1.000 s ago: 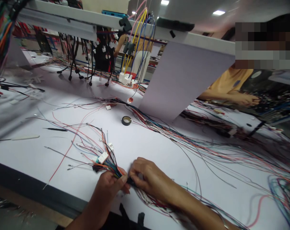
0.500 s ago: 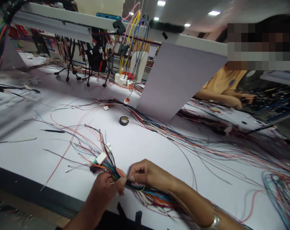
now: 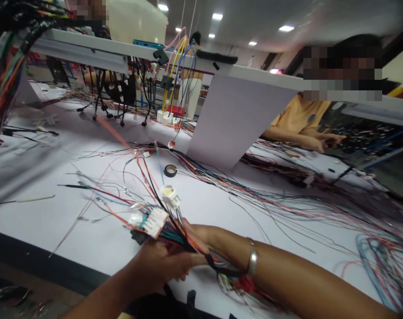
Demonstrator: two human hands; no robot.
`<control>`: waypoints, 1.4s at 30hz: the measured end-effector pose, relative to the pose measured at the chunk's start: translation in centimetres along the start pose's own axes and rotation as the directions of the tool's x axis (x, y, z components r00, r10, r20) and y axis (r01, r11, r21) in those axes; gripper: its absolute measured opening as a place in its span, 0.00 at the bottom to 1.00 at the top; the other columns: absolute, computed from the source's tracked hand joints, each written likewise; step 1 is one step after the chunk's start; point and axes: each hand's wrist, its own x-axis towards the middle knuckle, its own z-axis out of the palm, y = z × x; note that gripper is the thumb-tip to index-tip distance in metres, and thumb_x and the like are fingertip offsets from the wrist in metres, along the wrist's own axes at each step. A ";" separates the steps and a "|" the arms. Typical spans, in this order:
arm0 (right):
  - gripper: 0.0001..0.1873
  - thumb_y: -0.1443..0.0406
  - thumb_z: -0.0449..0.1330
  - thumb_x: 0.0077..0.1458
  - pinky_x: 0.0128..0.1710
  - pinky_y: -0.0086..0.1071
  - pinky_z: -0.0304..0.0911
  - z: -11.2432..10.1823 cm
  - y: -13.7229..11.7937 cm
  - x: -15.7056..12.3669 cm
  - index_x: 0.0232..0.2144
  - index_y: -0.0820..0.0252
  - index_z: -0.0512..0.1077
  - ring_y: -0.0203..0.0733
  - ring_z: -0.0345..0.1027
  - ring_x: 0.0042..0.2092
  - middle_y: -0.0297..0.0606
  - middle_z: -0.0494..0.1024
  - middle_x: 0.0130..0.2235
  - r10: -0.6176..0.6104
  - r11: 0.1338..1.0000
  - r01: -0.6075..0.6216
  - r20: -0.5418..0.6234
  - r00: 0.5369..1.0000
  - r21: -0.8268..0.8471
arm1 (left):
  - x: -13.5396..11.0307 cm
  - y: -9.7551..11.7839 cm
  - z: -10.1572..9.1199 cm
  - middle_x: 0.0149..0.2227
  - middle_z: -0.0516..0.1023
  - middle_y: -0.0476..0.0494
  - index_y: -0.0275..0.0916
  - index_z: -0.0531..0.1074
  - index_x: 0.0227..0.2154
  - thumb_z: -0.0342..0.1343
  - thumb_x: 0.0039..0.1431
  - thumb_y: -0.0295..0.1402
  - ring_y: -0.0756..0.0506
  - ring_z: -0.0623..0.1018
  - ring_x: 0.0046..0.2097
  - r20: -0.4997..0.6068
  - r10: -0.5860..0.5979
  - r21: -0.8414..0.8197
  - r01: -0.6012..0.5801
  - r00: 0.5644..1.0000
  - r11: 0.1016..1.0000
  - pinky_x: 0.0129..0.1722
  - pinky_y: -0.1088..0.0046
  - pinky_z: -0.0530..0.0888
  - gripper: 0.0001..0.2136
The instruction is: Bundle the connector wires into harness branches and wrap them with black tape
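My left hand [image 3: 158, 266] grips a thick bundle of multicoloured wires [image 3: 174, 237] from below. My right hand [image 3: 201, 235] closes on the same bundle just beyond it, partly hidden by the wires. The bundle is raised above the white work table [image 3: 88, 221]. Two white multi-pin connectors [image 3: 154, 221] [image 3: 170, 196] stand out of the bundle's end, with thin red, black and blue wires fanning out behind them. A metal bangle [image 3: 252, 259] circles my right forearm.
Long loose wire runs [image 3: 281, 201] spread across the table, beside a black tape roll [image 3: 170, 170]. A white upright panel [image 3: 237, 119] supports an overhead beam [image 3: 88, 48] hung with wire harnesses [image 3: 138, 84]. A co-worker's hand [image 3: 324, 141] works at the right.
Both my hands have lifted the bundle off the table, bringing the white connectors up and into fuller view. My right forearm and bangle have swung further into view, and the camera has tilted.
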 end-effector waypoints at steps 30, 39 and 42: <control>0.13 0.65 0.53 0.60 0.42 0.40 0.66 3.0 0.1 -6.1 0.47 0.61 0.66 0.46 0.69 0.44 0.47 0.75 0.44 -0.737 0.380 0.029 -0.284 0.613 -0.924 | 2.7 -3.1 -1.7 0.14 0.60 0.53 0.38 0.60 0.11 0.59 0.47 0.45 0.52 0.60 0.21 -0.371 -0.012 -0.099 -0.026 0.929 0.995 0.25 0.73 0.58 0.21; 0.13 0.75 0.46 0.59 0.43 0.39 0.61 4.6 2.9 -4.3 0.41 0.64 0.68 0.41 0.67 0.35 0.43 0.76 0.36 -0.865 0.239 -0.035 -0.228 0.448 -0.971 | 2.6 -2.8 -1.6 0.13 0.58 0.54 0.38 0.60 0.11 0.60 0.46 0.46 0.53 0.58 0.20 -0.365 -0.018 -0.086 -0.014 0.931 0.996 0.24 0.74 0.56 0.21; 0.11 0.73 0.46 0.60 0.36 0.34 0.62 4.3 2.3 -4.5 0.36 0.61 0.68 0.39 0.67 0.32 0.39 0.75 0.31 -0.809 0.462 0.102 -0.371 0.455 -0.881 | 2.6 -2.9 -1.7 0.14 0.55 0.56 0.38 0.58 0.12 0.61 0.46 0.45 0.54 0.55 0.20 -0.344 -0.023 -0.118 -0.019 0.939 0.993 0.22 0.75 0.54 0.22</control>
